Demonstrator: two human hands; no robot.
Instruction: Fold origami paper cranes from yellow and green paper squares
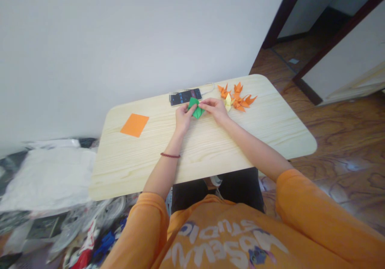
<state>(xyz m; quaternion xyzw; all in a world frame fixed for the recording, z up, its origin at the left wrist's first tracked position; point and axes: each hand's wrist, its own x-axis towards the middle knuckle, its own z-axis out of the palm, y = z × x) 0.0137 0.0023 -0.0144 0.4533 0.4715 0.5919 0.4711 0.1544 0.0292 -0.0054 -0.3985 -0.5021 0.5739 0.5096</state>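
A seated person's left hand (pixel 183 116) and right hand (pixel 215 109) pinch a folded green origami paper (pixel 196 110) near the far edge of a pale wood-grain table (pixel 272 114). A slip of the fingertips could skew a crease here, and a hard pull between the two hands could tear the thin sheet. The space is tight: a black smartphone (pixel 185 97) lies just beyond the paper at 11 o'clock, and a pale yellow origami crane (pixel 228 102) stands just beside the right hand at 2 o'clock, against a cluster of orange origami cranes (pixel 237 96). A wide sweep of the right wrist could knock those light figures out of place, and a white cable (pixel 210 87) running from the phone could catch a stray finger. Neither hand is open flat: the left is curled with its fingertips on the paper's left side, and the right reaches in with its fingers drawn together on the right side, though the exact finger placement is too small to tell. A red beaded bracelet (pixel 170 155) circles the left wrist, and a flat orange paper sheet (pixel 134 125) lies well apart at 9 o'clock.
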